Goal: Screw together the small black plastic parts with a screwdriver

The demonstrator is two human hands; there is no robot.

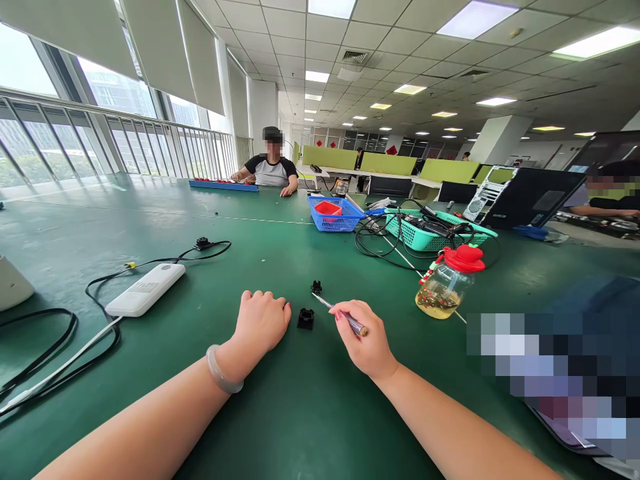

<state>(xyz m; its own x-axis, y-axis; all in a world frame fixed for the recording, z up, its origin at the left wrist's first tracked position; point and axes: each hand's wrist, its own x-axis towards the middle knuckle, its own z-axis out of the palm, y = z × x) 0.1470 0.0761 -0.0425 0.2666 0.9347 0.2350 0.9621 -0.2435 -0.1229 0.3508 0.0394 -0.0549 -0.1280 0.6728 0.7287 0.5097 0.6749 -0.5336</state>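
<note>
Slim pointed tool [356, 325] with a translucent handle sits near the middle of the green worktop [310, 427], gripped between the thumb and fingers of the right hand [367, 343] like a pen. Its metal tip points far and left at a small black part [317, 287]; from where I stand I cannot tell whether the two touch. A second black part [306, 319] lies nearer, in between the two hands. The left hand [264, 320] rests knuckles up with its fingers curled in, just left of that nearer piece, and I cannot see whether anything is under it; a pale bangle [223, 369] circles the wrist. Off to the left lies a white box [146, 290] with black cables around it. On the right stands a glass bottle [440, 293] with a red lid, and farther off are a blue basket [335, 222] holding a red container [329, 208] and a teal basket [407, 235] full of cables. At the far side, another person [273, 171] sits beside a long blue tray [225, 186].
</note>
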